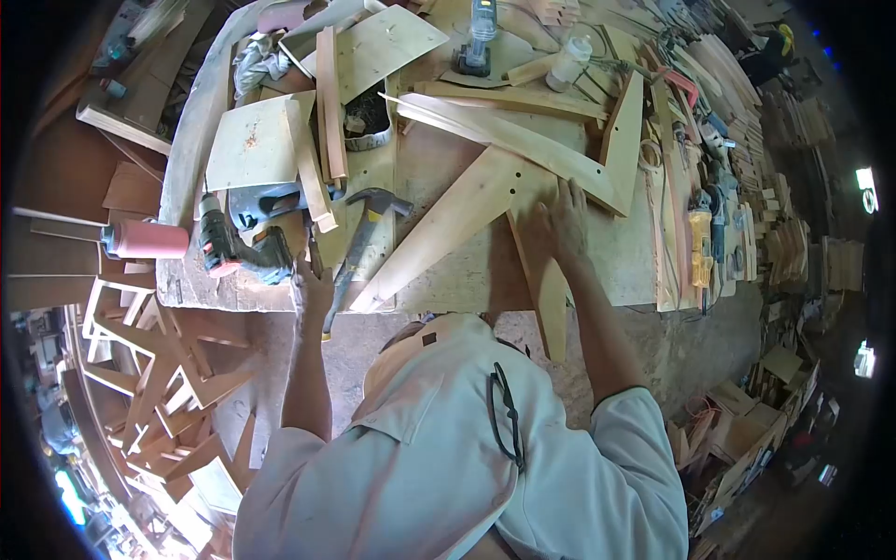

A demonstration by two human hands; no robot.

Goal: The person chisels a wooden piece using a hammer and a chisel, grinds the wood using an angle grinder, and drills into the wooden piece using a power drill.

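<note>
A person in a pale shirt (439,448) is standing at a cluttered wooden workbench (448,285), laying the right hand (566,222) palm down on a V-shaped wooden piece (448,226) near the joint of its two legs, the fingers extending forward over the grain. The piece is lying toward the near side of the bench, showing pale, smooth-faced timber, with two dark holes marking the wide end of its tapering left leg; that leg is angling toward the bench's near edge, while the right leg is projecting past it over the concrete floor (691,350). A second V-shaped piece (523,140) is lying just beyond, its joint pointing toward the right and its long arm crossing behind the first. The left hand (314,287) is curling its fingers at the near edge, beside a slim dark tool (313,245), though whether it is pinching the tool cannot be told. A claw hammer (359,241) is lying between that hand and the tapered leg, its handle overhanging the edge, and a cordless drill (245,250) is sitting on the left. Bench surface is showing between the two legs and again right of the forearm, reaching toward a yellow power tool (700,245), while boards and tools are crowding the far side
</note>
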